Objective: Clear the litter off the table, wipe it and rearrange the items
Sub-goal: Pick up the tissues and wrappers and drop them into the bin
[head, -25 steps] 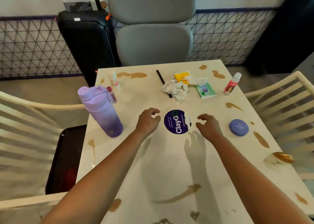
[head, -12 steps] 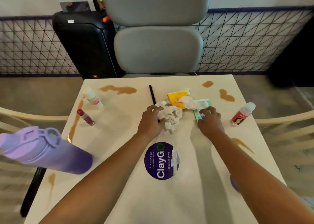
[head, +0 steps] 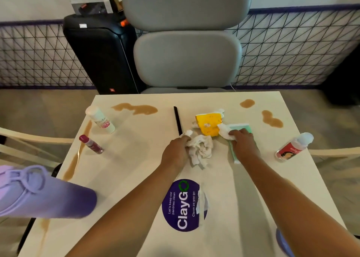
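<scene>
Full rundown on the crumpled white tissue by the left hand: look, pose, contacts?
The crumpled white tissue is a wrinkled wad of thin soft paper, loosely balled with folds hanging toward the viewer. It lies on the cream table near the middle, just near of the yellow wrapper. The left hand grips its left edge, a bit of tissue poking above the fingers.

A crumpled white tissue wad point(head: 200, 149) lies on the cream square table point(head: 136, 169), just past its middle toward 12 o'clock. At the wad's 1 o'clock lies a flattened yellow wrapper point(head: 209, 125). At the wad's 3 o'clock a smaller white tissue scrap point(head: 224, 131) overlaps a flat mint-green packet point(head: 238, 127). A thin black straw point(head: 177, 120) points toward 12 o'clock, at the wad's 11 o'clock.
</scene>
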{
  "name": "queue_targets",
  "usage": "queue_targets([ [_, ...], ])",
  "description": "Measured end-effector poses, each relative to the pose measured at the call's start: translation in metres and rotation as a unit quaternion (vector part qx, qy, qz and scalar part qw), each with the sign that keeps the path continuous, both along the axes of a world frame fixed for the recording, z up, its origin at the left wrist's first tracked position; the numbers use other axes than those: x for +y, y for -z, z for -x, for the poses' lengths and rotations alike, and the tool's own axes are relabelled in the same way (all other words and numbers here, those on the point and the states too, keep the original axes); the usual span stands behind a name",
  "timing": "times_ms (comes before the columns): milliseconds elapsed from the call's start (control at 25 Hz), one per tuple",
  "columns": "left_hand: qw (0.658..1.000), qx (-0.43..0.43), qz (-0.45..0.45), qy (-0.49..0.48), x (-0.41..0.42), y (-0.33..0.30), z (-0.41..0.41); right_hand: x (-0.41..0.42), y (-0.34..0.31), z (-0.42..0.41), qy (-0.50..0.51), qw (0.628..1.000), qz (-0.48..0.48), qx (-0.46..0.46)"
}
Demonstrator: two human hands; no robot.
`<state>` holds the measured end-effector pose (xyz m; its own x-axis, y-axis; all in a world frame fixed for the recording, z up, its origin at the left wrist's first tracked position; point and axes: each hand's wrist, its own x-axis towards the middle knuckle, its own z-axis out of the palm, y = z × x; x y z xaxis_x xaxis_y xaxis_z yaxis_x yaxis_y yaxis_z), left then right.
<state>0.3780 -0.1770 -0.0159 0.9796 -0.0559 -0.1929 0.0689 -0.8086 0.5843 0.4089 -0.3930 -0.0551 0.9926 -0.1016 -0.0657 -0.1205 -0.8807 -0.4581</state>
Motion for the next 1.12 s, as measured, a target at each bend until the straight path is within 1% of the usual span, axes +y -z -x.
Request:
queue_targets([
  [80, 0.995, -0.03, 0.077, -0.053, 0.007, -0.004, 0.008, 0.006, -0.005, 0.006, 0.057, 0.993, -0.071, -0.077],
  [160, 0.983, -0.074, 0.124, -0.113, 0.013, -0.015, 0.022, 0.015, -0.014, 0.018, 0.09, 0.978, -0.117, -0.145],
  [280, 0.962, -0.115, 0.176, -0.172, 0.025, -0.038, 0.051, 0.036, -0.033, 0.052, 0.097, 0.961, -0.162, -0.202],
  [360, 0.952, -0.117, 0.206, -0.194, 0.034, -0.05, 0.074, 0.052, -0.043, 0.082, 0.094, 0.953, -0.18, -0.225],
  [440, 0.944, -0.114, 0.234, -0.203, 0.041, -0.061, 0.097, 0.069, -0.047, 0.113, 0.104, 0.947, -0.202, -0.226],
  [640, 0.929, -0.113, 0.289, -0.2, 0.083, -0.078, 0.171, 0.116, -0.058, 0.195, 0.13, 0.943, -0.262, -0.159],
  [720, 0.925, -0.115, 0.304, -0.198, 0.107, -0.084, 0.205, 0.138, -0.065, 0.226, 0.128, 0.943, -0.275, -0.141],
  [800, 0.919, -0.121, 0.318, -0.201, 0.133, -0.09, 0.242, 0.162, -0.071, 0.259, 0.121, 0.944, -0.273, -0.143],
  [960, 0.911, -0.149, 0.32, -0.215, 0.204, -0.099, 0.335, 0.23, -0.082, 0.339, 0.083, 0.95, -0.261, -0.153],
  [1120, 0.901, -0.148, 0.303, -0.274, 0.284, -0.098, 0.422, 0.31, -0.087, 0.398, 0.001, 0.954, -0.264, -0.144],
])
